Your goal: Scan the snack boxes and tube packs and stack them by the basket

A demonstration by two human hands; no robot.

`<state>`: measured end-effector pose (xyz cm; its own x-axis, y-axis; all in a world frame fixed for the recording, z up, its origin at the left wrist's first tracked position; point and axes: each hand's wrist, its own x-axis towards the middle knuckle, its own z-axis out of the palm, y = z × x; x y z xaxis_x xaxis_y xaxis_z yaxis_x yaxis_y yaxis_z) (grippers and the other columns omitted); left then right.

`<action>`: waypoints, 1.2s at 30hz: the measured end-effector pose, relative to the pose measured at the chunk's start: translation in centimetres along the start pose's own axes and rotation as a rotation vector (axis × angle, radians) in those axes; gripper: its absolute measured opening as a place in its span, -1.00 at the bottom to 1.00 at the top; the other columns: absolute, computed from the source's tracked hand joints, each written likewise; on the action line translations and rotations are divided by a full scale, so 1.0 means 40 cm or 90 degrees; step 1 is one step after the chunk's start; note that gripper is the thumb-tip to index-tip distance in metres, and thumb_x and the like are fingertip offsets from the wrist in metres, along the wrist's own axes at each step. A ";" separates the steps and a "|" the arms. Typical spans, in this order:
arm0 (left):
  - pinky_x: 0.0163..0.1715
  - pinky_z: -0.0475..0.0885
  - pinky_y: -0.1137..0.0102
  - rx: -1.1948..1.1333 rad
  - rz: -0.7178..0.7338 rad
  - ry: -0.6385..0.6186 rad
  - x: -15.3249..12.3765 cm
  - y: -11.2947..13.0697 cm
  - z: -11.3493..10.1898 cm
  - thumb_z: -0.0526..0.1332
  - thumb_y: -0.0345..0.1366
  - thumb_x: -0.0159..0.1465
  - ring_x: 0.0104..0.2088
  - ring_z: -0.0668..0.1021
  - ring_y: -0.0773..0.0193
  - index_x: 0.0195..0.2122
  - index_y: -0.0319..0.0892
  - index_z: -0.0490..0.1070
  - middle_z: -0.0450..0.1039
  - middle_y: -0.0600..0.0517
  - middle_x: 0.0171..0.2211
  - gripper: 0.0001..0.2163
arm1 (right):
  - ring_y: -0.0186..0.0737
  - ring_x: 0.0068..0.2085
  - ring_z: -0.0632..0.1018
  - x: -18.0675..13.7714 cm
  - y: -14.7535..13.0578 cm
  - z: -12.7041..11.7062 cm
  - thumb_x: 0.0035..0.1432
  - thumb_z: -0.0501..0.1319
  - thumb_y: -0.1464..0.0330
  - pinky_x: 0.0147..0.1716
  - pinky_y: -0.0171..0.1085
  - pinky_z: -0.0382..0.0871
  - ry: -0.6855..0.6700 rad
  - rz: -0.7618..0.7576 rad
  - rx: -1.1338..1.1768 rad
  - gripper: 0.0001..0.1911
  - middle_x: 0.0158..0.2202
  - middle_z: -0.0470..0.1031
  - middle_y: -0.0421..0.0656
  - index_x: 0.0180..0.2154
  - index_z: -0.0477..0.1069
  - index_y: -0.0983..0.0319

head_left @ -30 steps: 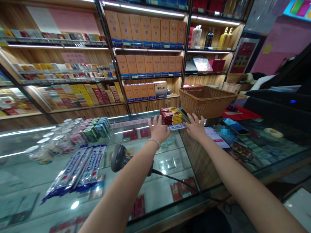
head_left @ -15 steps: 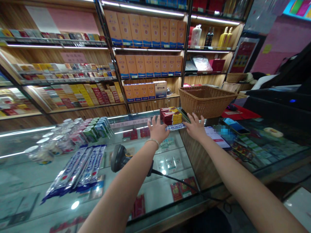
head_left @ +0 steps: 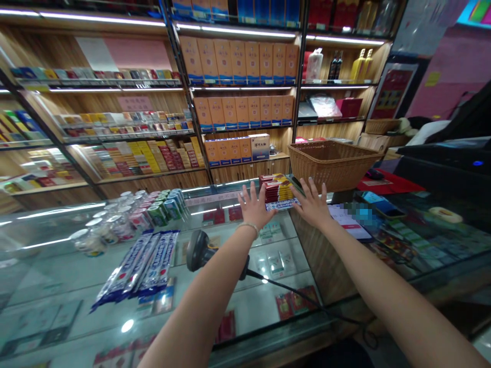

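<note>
Both my arms reach out over a glass counter (head_left: 57, 266). My left hand (head_left: 253, 207) is open with fingers spread, just left of a stack of red and yellow packs (head_left: 276, 190). To the right of the same stack, my right hand (head_left: 312, 204) is open too, fingers splayed. A blue and white wrapped bar (head_left: 282, 205) lies on the counter in front of the stack, between my two hands. Neither hand holds anything, and I cannot tell whether the fingertips touch the stack.
A wicker basket (head_left: 333, 163) stands right behind the stack. A barcode scanner (head_left: 199, 250) with its cable lies under my left forearm. Blue candy strips (head_left: 141, 266), gum boxes (head_left: 169, 207) and small jars (head_left: 103, 230) sit at the left. Shelves of boxes fill the back wall.
Both hands have lifted a little and spread their fingers wider beside the stack. The camera has tilted slightly, shifting the scene down and right.
</note>
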<state>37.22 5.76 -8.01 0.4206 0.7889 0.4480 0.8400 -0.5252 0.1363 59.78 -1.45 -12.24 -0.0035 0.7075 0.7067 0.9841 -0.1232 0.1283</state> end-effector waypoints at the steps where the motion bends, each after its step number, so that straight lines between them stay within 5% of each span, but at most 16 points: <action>1: 0.46 -0.22 -0.27 0.002 0.002 0.002 0.000 0.000 0.001 0.36 0.23 0.16 0.56 -0.17 -0.34 0.55 0.04 -0.04 -0.26 -0.18 0.60 0.02 | 0.17 0.53 0.02 -0.001 -0.001 0.000 0.42 0.13 0.09 0.42 0.34 -0.32 0.001 -0.006 -0.002 -0.34 0.55 0.06 0.02 0.47 0.18 0.03; 10: 0.46 -0.18 -0.28 0.016 0.006 -0.010 -0.004 0.015 -0.044 0.36 0.25 0.18 0.56 -0.17 -0.32 0.56 0.04 -0.06 -0.23 -0.18 0.60 0.02 | 0.18 0.52 0.05 -0.009 -0.006 -0.004 0.40 0.16 0.10 0.41 0.37 -0.26 0.061 -0.033 -0.004 -0.35 0.53 0.11 0.08 0.44 0.23 0.09; 18: 0.48 -0.14 -0.25 0.027 0.013 0.046 0.008 -0.020 -0.188 0.28 0.21 0.28 0.56 -0.13 -0.29 0.54 0.03 0.02 -0.16 -0.14 0.59 -0.12 | 0.23 0.51 0.06 0.070 -0.073 -0.076 0.39 0.19 0.11 0.40 0.43 -0.25 0.097 -0.048 0.028 -0.33 0.52 0.10 0.11 0.44 0.24 0.10; 27: 0.48 -0.12 -0.25 0.059 -0.044 0.102 -0.052 -0.188 -0.366 0.21 0.12 0.38 0.56 -0.11 -0.27 0.53 -0.02 0.08 -0.17 -0.16 0.59 -0.24 | 0.19 0.51 0.07 0.180 -0.320 -0.176 0.44 0.13 0.09 0.40 0.40 -0.26 0.125 -0.084 0.112 -0.36 0.52 0.11 0.10 0.45 0.21 0.07; 36: 0.47 -0.17 -0.26 0.112 -0.041 0.129 -0.146 -0.377 -0.459 0.17 0.09 0.42 0.56 -0.10 -0.25 0.51 -0.04 0.14 -0.12 -0.21 0.58 -0.31 | 0.20 0.50 0.09 0.196 -0.490 -0.241 0.47 0.07 0.11 0.40 0.41 -0.25 0.087 -0.074 0.160 -0.41 0.51 0.13 0.10 0.43 0.25 0.12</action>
<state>15.82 3.22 3.55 0.3023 0.7299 0.6131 0.9169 -0.3984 0.0222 38.77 -0.22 -2.51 -0.1265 0.6042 0.7867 0.9886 0.1417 0.0502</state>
